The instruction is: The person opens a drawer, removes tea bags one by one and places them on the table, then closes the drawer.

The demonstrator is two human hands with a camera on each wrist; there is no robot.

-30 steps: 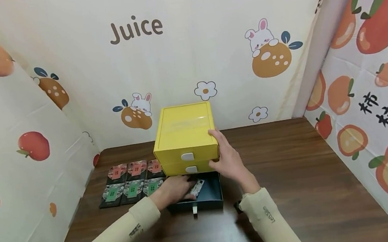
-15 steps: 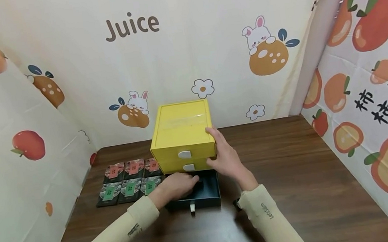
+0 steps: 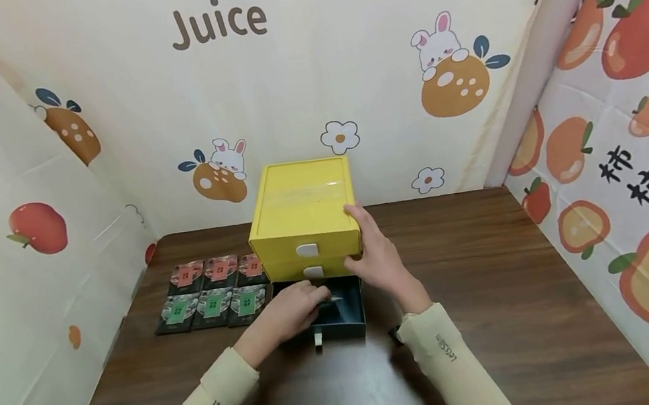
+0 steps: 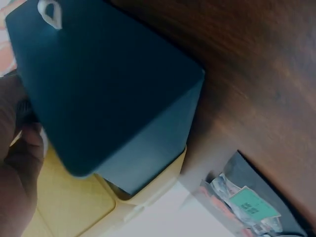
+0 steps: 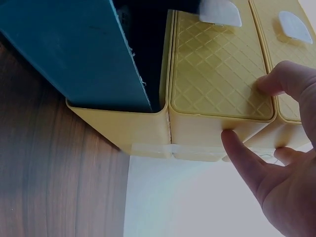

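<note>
A yellow drawer box [image 3: 300, 199] stands on the table, its dark blue bottom drawer [image 3: 349, 328] pulled out toward me. My left hand [image 3: 295, 309] is over the drawer's left side, fingers curled, pinching a dark flat packet [image 4: 23, 112]. Much of that packet is hidden by the hand in the head view. On the box's right side, my right hand [image 3: 382, 256] steadies it, with the thumb against the front and fingers [image 5: 244, 160] along the side wall. White pull tabs [image 3: 307, 250] show on the two upper drawers, and a white loop [image 4: 50, 14] on the open one.
Black packets with red labels [image 3: 185, 275] lie in a back row left of the box, and packets with green labels [image 3: 177, 310] in front of them. A fruit-print curtain [image 3: 382, 74] hangs behind the brown table [image 3: 466, 266].
My left hand has drawn up and back from inside the drawer with the packet. My right hand stays on the box. The head view has tilted down slightly.
</note>
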